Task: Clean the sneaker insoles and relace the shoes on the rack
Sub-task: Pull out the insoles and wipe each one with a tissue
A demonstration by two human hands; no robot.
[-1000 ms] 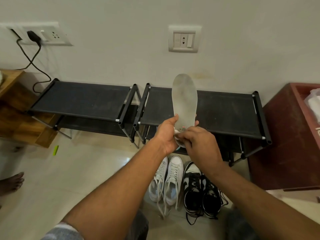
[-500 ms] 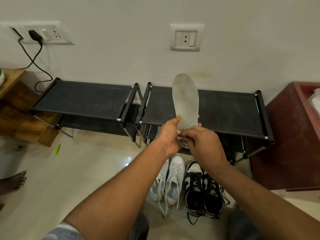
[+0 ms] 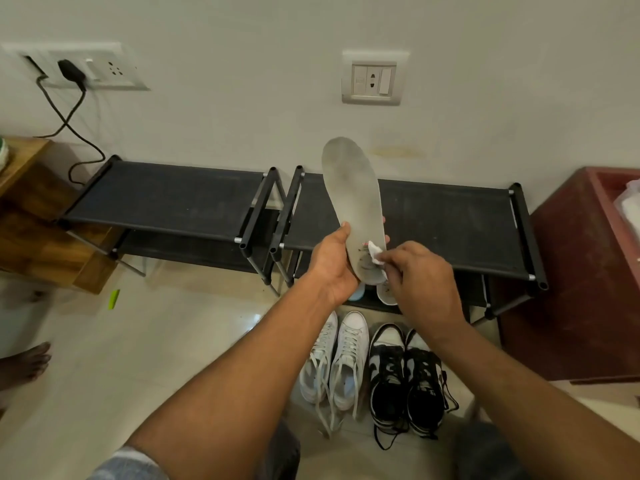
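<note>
Cream floor tiles [image 3: 138, 358] and a pale wall [image 3: 242, 46] frame two black fabric-topped shoe racks set side by side along the far wall, the left rack [image 3: 166, 195] and the right rack [image 3: 450, 220] just beside each other at their posts. A socket [image 3: 373, 81] sits on the wall above the right rack; a black charger [image 3: 71, 69] is plugged in at far left, its cord looping down toward a wooden table [image 3: 31, 216]. A red-brown cabinet [image 3: 581, 289] stands at right, a small green object [image 3: 114, 298] lies on the tiles at left, and a bare foot [image 3: 24, 362] shows at the left edge. On the floor near the right rack, white sneakers [image 3: 336, 362] with loose laces stand just beside black-and-white sneakers [image 3: 405, 375], both pairs partly hidden by the person's forearms. The grey insole [image 3: 353, 195] is held upright in the air in front of the right rack, toe end up and tilted slightly left. The left hand [image 3: 332, 265] grips its heel end, thumb on the left edge, fingertips curled round the right edge. The right hand [image 3: 422, 275] pinches a small white cloth [image 3: 375, 252] in curled fingers, pressing it against the insole's lower face.
</note>
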